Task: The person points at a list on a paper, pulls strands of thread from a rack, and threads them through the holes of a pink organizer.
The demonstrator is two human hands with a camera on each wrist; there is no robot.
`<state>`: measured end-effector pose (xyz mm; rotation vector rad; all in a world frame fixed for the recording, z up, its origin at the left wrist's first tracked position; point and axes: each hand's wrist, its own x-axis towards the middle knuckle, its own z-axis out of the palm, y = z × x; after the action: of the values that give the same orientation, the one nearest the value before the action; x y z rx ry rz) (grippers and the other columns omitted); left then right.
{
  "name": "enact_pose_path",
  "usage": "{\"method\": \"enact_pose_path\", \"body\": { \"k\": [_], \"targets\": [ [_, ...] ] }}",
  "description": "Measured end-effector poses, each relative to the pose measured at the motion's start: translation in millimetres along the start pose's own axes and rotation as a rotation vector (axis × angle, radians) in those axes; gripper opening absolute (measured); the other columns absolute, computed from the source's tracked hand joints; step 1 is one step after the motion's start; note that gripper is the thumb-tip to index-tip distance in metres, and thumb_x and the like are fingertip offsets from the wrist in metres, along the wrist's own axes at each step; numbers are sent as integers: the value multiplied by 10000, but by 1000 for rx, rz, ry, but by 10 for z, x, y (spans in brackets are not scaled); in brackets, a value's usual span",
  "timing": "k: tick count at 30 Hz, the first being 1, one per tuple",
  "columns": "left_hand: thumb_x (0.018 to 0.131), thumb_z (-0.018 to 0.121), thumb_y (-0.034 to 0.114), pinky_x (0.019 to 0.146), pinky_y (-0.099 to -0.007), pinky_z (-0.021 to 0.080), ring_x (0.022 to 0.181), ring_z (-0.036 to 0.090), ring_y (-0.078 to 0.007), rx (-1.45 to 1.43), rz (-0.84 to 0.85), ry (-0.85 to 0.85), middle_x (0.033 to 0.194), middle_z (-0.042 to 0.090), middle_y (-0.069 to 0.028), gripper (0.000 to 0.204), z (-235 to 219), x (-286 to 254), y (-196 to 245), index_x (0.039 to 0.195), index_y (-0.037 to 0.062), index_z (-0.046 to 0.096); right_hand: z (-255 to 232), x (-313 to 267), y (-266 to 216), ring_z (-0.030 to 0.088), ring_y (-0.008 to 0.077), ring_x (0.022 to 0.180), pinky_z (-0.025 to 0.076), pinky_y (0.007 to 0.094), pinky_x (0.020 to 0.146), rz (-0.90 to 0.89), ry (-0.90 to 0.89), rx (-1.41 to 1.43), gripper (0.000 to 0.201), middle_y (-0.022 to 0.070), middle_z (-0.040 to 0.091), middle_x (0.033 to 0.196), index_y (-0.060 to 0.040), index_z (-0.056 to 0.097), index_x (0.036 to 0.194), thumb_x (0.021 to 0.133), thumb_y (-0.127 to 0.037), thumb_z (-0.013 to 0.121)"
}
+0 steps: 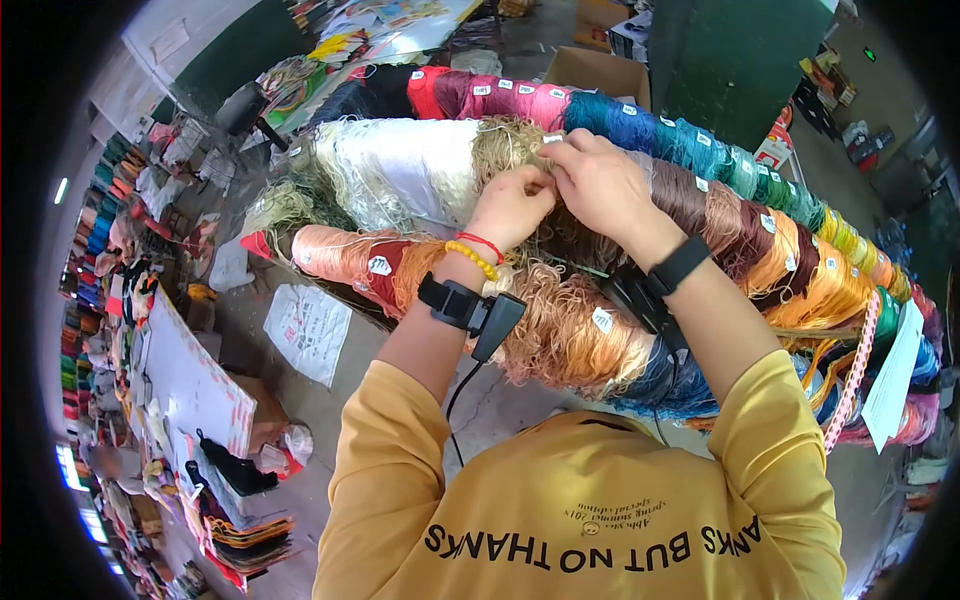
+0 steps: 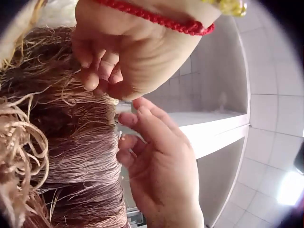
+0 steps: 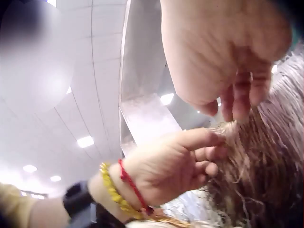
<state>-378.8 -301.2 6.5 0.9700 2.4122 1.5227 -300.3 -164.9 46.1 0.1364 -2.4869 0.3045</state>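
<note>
Brown thread (image 3: 251, 166) hangs in a thick skein over a long rack of coloured skeins, and both hands work at its top. My left hand (image 1: 512, 205), with a red cord and yellow beads at the wrist, pinches strands between thumb and forefinger. Opposite it, my right hand (image 1: 608, 190) has its fingers curled down onto the same thread, fingertips close to the left ones. The exact strands between the right fingertips are hidden. A mauve skein (image 2: 85, 156) hangs right beside the brown one, and cream-white thread (image 1: 400, 165) lies to the left.
Nearer my body runs a row of peach and orange skeins (image 1: 560, 335); blue and green skeins (image 1: 690, 140) line the far side, many with white labels. A white bag (image 1: 308, 330) lies on the floor at left. A cardboard box (image 1: 598, 75) stands behind the rack.
</note>
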Motion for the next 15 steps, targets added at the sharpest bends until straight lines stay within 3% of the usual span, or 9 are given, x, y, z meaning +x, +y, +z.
{"method": "enact_pose_path", "body": {
  "k": [2, 3, 6, 10, 15],
  "targets": [
    [757, 595, 168, 757, -351, 485, 840, 614, -300, 158, 71, 55, 865, 633, -158, 164, -46, -45, 97, 849, 43, 648, 46, 14, 62, 574, 261, 840, 470, 385, 705, -84, -9, -159, 147, 86, 567, 885, -132, 633, 917, 797, -173, 560],
    [754, 623, 152, 648, -304, 483, 665, 589, -192, 285, 111, 119, 822, 629, -109, 211, -85, -18, 72, 925, 28, 615, 52, 16, 79, 569, 258, 835, 466, 383, 706, -72, -7, -159, 146, 80, 562, 877, -136, 635, 913, 793, -181, 566],
    [760, 613, 181, 778, -384, 470, 883, 582, -311, 333, 241, 306, 945, 594, -138, 189, -205, 96, 71, 917, 75, 615, 81, 4, 109, 559, 252, 824, 458, 382, 708, -50, 2, -136, 141, 67, 550, 854, -146, 642, 900, 787, -204, 582],
    [754, 652, 182, 770, -341, 466, 834, 574, -251, 450, 179, 284, 860, 565, -114, 248, -327, 241, -4, 959, 51, 603, 86, 7, 128, 563, 257, 820, 460, 393, 704, -26, 28, -61, 135, 64, 553, 840, -144, 646, 875, 791, -232, 589],
    [764, 629, 117, 770, -332, 462, 828, 568, -245, 381, 187, 241, 870, 556, -110, 210, -404, 265, -85, 964, 55, 608, 68, 47, 128, 576, 262, 835, 465, 403, 708, 40, -23, -37, 135, 65, 566, 843, -135, 648, 841, 794, -247, 589]
  ]
}}
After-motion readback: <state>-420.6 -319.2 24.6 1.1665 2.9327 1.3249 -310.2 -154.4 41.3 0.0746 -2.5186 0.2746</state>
